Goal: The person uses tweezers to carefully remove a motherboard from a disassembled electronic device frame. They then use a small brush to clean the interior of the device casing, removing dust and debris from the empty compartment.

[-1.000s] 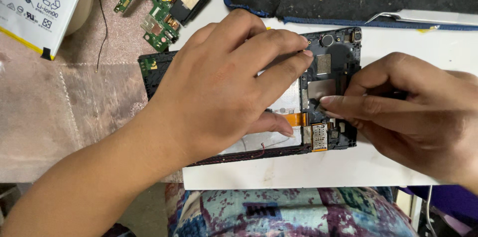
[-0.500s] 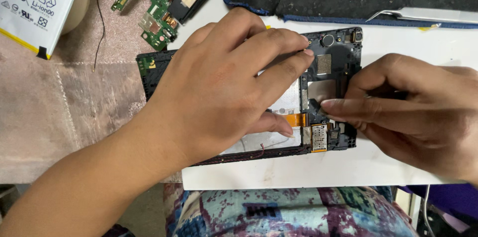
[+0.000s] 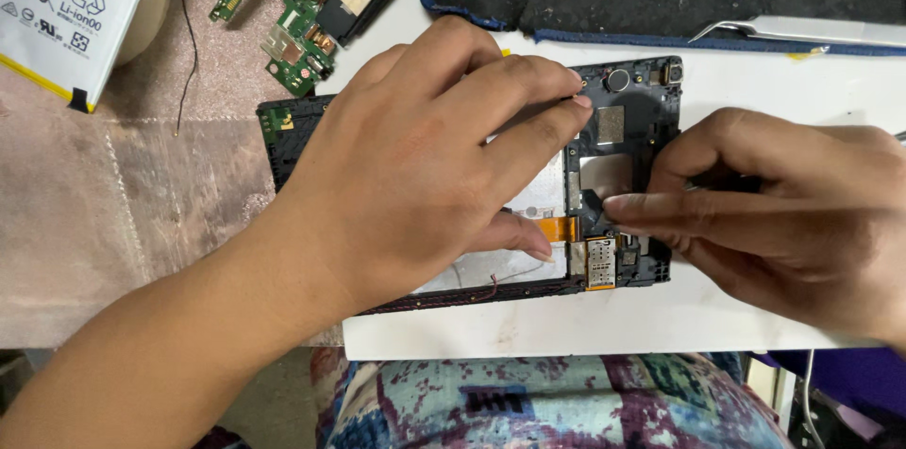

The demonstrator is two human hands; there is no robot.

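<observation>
A: Nothing much has moved since a second ago; our left hand (image 3: 425, 175) stays pressed flat, unclenched, on the opened tablet (image 3: 632, 128) on the white bench (image 3: 566, 326).

B: Right hand (image 3: 774, 213): grip pinched over the orange ribbon cable (image 3: 559, 227); whether it holds anything, we cannot tell.

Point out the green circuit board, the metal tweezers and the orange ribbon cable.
green circuit board (image 3: 300, 39), head view, lower green area.
metal tweezers (image 3: 812, 30), head view, middle of the arms.
orange ribbon cable (image 3: 559, 227), head view, exposed strip.

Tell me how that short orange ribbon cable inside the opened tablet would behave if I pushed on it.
The orange ribbon cable looks thin and flat, so it would probably bend rather than resist. It runs into the tablet frame, so it likely won't slide free. Probably fragile: a sharp crease might damage it, so the right hand should press gently.
</observation>
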